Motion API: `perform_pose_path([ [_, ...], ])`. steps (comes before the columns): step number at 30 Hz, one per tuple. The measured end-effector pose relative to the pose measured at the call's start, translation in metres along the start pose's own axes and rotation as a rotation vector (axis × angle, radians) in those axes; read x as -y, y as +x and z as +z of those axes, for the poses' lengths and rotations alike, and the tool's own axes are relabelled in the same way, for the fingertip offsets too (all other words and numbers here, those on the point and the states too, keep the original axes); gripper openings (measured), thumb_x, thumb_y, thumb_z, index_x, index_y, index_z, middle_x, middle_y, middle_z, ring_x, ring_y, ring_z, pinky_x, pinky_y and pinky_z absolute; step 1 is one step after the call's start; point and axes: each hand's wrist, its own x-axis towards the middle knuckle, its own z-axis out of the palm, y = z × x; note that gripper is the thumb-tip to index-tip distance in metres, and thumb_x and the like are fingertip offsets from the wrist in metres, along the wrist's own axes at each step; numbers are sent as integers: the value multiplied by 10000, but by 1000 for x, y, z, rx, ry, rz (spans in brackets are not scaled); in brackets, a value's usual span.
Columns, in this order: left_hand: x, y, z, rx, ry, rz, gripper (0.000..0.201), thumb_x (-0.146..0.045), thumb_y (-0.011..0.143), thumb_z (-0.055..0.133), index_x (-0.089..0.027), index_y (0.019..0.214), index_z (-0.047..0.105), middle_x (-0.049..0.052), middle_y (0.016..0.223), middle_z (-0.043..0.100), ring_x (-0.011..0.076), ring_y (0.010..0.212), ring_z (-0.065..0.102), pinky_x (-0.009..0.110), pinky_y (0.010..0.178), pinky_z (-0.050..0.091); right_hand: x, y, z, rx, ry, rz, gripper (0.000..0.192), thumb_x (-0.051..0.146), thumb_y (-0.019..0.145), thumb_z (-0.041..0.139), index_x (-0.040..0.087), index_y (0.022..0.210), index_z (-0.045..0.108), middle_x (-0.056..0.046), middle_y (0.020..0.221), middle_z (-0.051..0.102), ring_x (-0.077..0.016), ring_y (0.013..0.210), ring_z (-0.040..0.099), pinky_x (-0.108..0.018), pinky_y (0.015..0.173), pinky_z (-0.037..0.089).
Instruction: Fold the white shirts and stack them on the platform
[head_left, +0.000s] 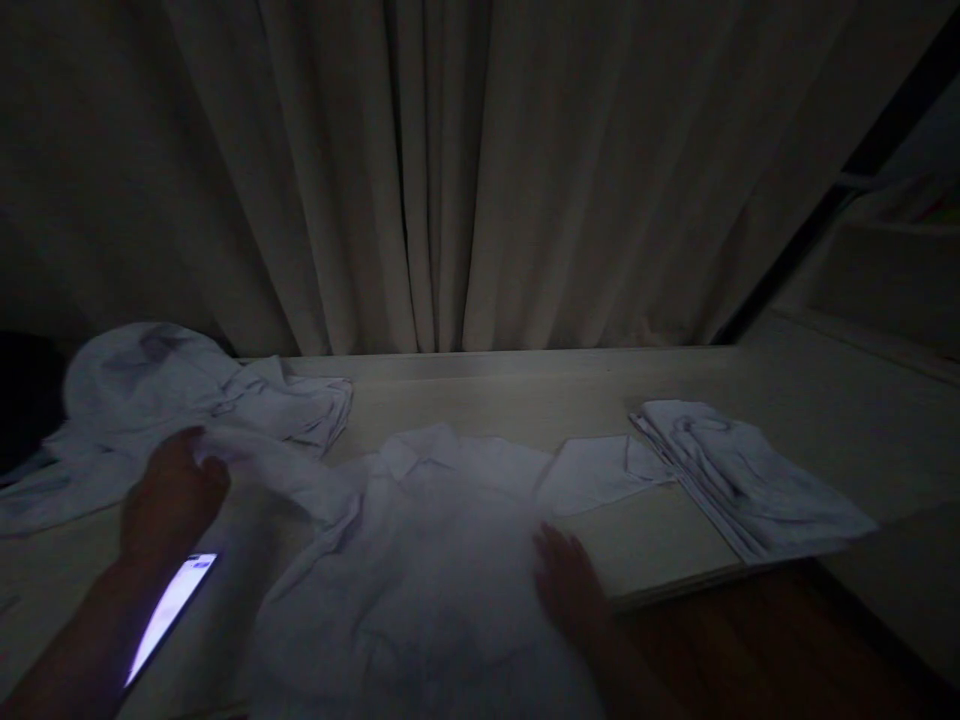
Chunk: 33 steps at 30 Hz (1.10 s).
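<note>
A white shirt (442,540) lies spread on the pale board, its collar end away from me. My left hand (174,490) pinches the end of its left-side sleeve, which is pulled out sideways and slightly blurred. Along the shirt's right edge rests my right hand (566,580), fingers stretched out and flat, just below the other sleeve. That sleeve points right and touches a stack of folded white clothes (742,475). Beneath my left forearm, a phone (169,615) with a lit screen is partly covered.
A loose heap of white clothes (150,385) sits at the left, beside a dark object (30,400). Beige curtains (562,200) hang behind the pale board (487,385). At the lower right the board ends above a reddish-brown floor (750,650). The light is dim.
</note>
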Motion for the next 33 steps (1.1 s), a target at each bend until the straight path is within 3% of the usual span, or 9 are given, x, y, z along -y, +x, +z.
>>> perform_pose_path([
  [2,-25,2,-11,-69,-129,-1,671,-422,830,388,-53,1372,245,202,1352,436,305,1224,456,442,939,445,-1,-1,3,0,5,5,482,328,870,399,235,1343,414,-69,1407,442,-210,1295,379,-425,1091,219],
  [4,-51,-25,-4,-55,-153,102,651,-384,837,388,-6,1355,279,242,1356,415,325,1272,394,450,1023,372,-1,-1,5,-8,11,6,478,334,870,396,238,1338,421,-70,1401,450,-210,1290,387,-423,1092,215],
  [8,-82,-125,36,274,-131,367,504,-366,889,287,-111,1284,468,174,1359,461,278,1265,422,418,1046,348,-3,0,8,-15,6,-10,464,332,869,399,235,1321,442,-73,1387,467,-207,1280,399,-413,1096,205],
  [10,-84,-166,47,373,-66,358,498,-339,894,265,-100,1264,497,180,1338,488,274,1258,433,418,1046,342,-4,-1,8,-14,-5,-18,457,331,874,390,222,1314,450,-81,1391,461,-207,1286,390,-414,1096,207],
  [12,-82,-190,49,433,24,331,500,-326,893,260,-96,1267,499,199,1352,471,299,1266,423,474,1038,328,-4,-1,9,-11,-17,-19,453,325,878,380,210,1309,452,-87,1396,454,-208,1288,386,-419,1088,220],
  [17,-70,-203,45,381,136,323,531,-392,878,296,-126,1305,467,201,1399,414,328,1293,384,537,1050,264,9,8,-3,-12,-9,28,395,283,863,380,188,1216,529,-118,1320,524,-233,1244,429,-455,1056,269],
  [23,-64,-209,59,284,108,349,537,-400,872,303,-130,1308,464,195,1402,411,333,1294,381,533,1054,249,61,56,-29,-66,58,106,415,135,736,474,116,1136,583,-185,1271,535,-294,1217,434,-466,1033,313],
  [28,-60,-209,70,307,40,311,535,-416,865,320,-153,1307,463,182,1416,397,318,1307,362,545,1060,218,81,92,-18,-36,125,88,387,153,822,416,144,1175,573,-128,1191,610,-219,1125,516,-361,984,376],
  [33,-57,-209,81,300,23,291,544,-447,865,299,-176,1305,468,176,1415,403,323,1310,351,547,1054,218,77,92,0,-61,109,160,273,221,879,411,173,1033,630,-103,1086,644,-199,1011,559,-331,897,397],
])
